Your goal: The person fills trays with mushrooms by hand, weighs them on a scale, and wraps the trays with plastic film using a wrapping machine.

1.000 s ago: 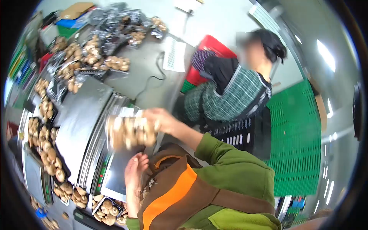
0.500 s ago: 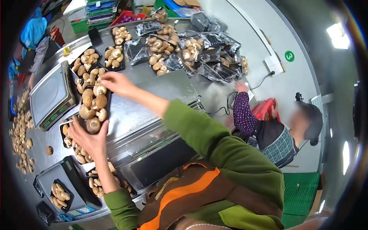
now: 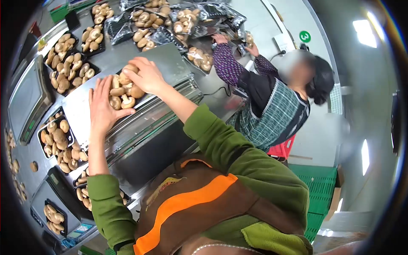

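My left hand [image 3: 103, 104] lies along the left side of a group of brown mushrooms [image 3: 123, 91] on the steel wrapping surface [image 3: 163, 59]. Its fingers are straight, the thumb spread beneath the group. On the other side, my right hand [image 3: 146, 77] curves over the mushrooms, its fingertips on the upper ones. Between them the mushrooms sit packed together; the tray under them is mostly hidden. Filled black trays of mushrooms [image 3: 58, 137] stand to the left, and more trays [image 3: 68, 68] are at the upper left.
A scale [image 3: 26, 100] stands at the left, another scale [image 3: 53, 199] with a small tray at the lower left. Film-wrapped trays [image 3: 185, 21] lie at the top. At the right a co-worker [image 3: 272, 114] reaches toward a wrapped tray [image 3: 199, 58]. Green crates [image 3: 312, 187] are at the lower right.
Both hands and the mushrooms between them have moved right onto the steel surface, away from the other trays. The co-worker has come closer and reaches to the wrapped trays. The view has shifted.
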Demonstrator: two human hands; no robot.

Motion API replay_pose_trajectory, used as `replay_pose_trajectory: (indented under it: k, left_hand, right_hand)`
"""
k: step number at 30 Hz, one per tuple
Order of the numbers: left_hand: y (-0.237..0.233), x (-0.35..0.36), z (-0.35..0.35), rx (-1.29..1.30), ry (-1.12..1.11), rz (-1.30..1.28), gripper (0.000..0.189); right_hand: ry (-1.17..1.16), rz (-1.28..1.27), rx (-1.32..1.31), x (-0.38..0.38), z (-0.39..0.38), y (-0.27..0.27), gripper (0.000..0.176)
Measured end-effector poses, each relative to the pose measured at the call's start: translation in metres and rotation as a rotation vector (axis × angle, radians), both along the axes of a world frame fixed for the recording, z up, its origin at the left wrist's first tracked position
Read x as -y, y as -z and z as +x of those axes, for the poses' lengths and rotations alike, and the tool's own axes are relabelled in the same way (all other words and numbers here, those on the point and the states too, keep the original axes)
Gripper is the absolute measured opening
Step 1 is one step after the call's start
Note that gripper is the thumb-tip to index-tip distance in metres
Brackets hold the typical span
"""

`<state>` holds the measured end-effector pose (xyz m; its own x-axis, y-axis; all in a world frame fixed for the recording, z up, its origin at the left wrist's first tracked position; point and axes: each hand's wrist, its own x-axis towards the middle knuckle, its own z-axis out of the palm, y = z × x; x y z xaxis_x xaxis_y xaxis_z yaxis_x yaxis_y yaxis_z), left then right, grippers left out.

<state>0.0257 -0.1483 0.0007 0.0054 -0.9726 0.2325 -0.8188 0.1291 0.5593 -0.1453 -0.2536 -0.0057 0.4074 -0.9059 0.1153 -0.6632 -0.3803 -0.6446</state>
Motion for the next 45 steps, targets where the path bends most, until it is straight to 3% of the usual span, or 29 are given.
replay_pose_trajectory:
  k: [2,5,6,7,9,10,12,14,18,20,21,22,23,24,25,27,28,29,30,32,33,36,38,40,42,44,45]
  left_hand:
    - [-0.003,0.001,-0.008,0.009,0.054,0.009,0.116]
    - [-0.011,-0.035,-0.005,-0.12,-0.045,-0.152,0.111]
    - [-0.014,-0.055,-0.004,-0.166,-0.155,-0.175,0.102]
    - [-0.011,-0.077,-0.003,-0.254,-0.306,-0.192,0.083]
    - [-0.004,-0.118,0.002,0.04,-0.65,0.005,0.035]
    - [-0.004,-0.131,-0.003,0.044,-0.655,0.086,0.035]
    - [-0.001,-0.139,-0.017,0.377,-0.577,0.041,0.04]
    - [-0.008,-0.129,-0.03,0.305,-0.59,0.182,0.04]
    - [0.016,-0.119,-0.025,0.073,-0.558,0.129,0.036]
    - [0.025,-0.129,-0.019,-1.013,-0.536,0.44,0.029]
    - [-0.002,-0.134,-0.025,-1.469,-0.525,0.572,0.025]
    - [-0.007,-0.136,-0.031,-1.701,-0.594,0.663,0.029]
    - [-0.009,-0.137,-0.028,-1.915,-0.469,0.695,0.029]
    - [-0.015,-0.137,-0.023,-2.122,-0.331,0.719,0.029]
    - [-0.026,-0.136,-0.016,-1.986,-0.253,0.523,0.027]
    - [-0.078,-0.119,-0.011,-2.018,-0.223,0.147,0.03]
    - [-0.087,-0.106,0.004,-1.913,0.047,0.019,0.026]
    - [-0.098,-0.093,0.009,-1.914,-0.172,-0.184,0.03]
    - [-0.111,-0.07,0.013,-1.63,0.108,-0.2,0.042]
    - [-0.1,-0.01,0.014,-1.266,-0.006,-0.274,0.046]
    - [-0.087,0.009,0.018,-0.902,-0.181,-0.182,0.045]
    - [-0.002,0.041,0.037,-0.502,-0.232,0.095,0.044]
    - [0.015,0.032,0.027,-0.217,-0.175,0.057,0.041]
    - [0.022,0.027,0.024,-0.28,-0.161,0.059,0.038]
    - [0.016,0.021,0.018,-0.327,-0.134,0.046,0.036]
    - [0.004,0.017,0.013,-0.509,-0.106,0.134,0.031]
    - [-0.012,0.015,0.013,-0.563,-0.166,0.321,0.027]
  right_hand:
    - [-0.004,0.006,0.038,0.001,-0.024,0.003,0.057]
    - [0.136,0.001,0.197,-0.006,-0.071,-0.015,0.06]
    - [0.148,0.061,0.296,-0.014,-0.094,-0.026,0.061]
    - [0.166,0.063,0.135,-0.018,-0.124,-0.027,0.055]
    - [0.207,0.326,-0.237,-0.029,-0.164,-0.031,0.048]
    - [0.2,0.326,-0.236,-0.038,-0.164,-0.026,0.048]
    - [0.2,0.027,-0.445,-0.059,-0.167,-0.009,0.047]
    - [0.07,-0.161,-0.473,-0.059,-0.153,0.006,0.042]
    - [0.109,0.229,0.053,-0.055,-0.157,0.018,0.031]
    - [0.189,1.019,0.685,-0.063,-0.172,0.008,0.026]
    - [0.189,1.311,0.872,-0.072,-0.173,0.004,0.025]
    - [0.196,1.61,1.058,-0.079,-0.174,0.001,0.024]
    - [0.009,1.811,1.219,-0.079,-0.173,0.004,0.03]
    - [0.013,1.819,1.214,-0.071,-0.171,-0.006,0.03]
    - [-0.159,1.673,1.289,-0.053,-0.172,-0.02,0.03]
    - [-0.39,1.354,1.444,-0.021,-0.158,-0.053,0.03]
    - [-0.467,1.177,1.518,-0.003,-0.143,-0.076,0.03]
    - [-0.25,1.099,1.576,0.005,-0.117,-0.112,0.03]
    - [-0.029,1.014,1.622,0.014,-0.095,-0.133,0.032]
    - [-0.248,0.758,1.366,0.053,-0.059,-0.12,0.036]
    - [-0.24,0.72,1.25,0.078,-0.043,-0.093,0.04]
    - [-0.192,0.677,0.78,0.115,-0.025,0.006,0.045]
    - [-0.21,0.719,0.679,0.114,-0.028,0.02,0.046]
    - [-0.215,0.774,0.567,0.109,-0.034,0.03,0.046]
    - [-0.219,0.65,0.332,0.104,-0.037,0.022,0.048]
    - [-0.239,0.563,0.349,0.101,-0.036,0.016,0.054]
    - [-0.271,0.544,0.178,0.099,-0.039,0.008,0.057]
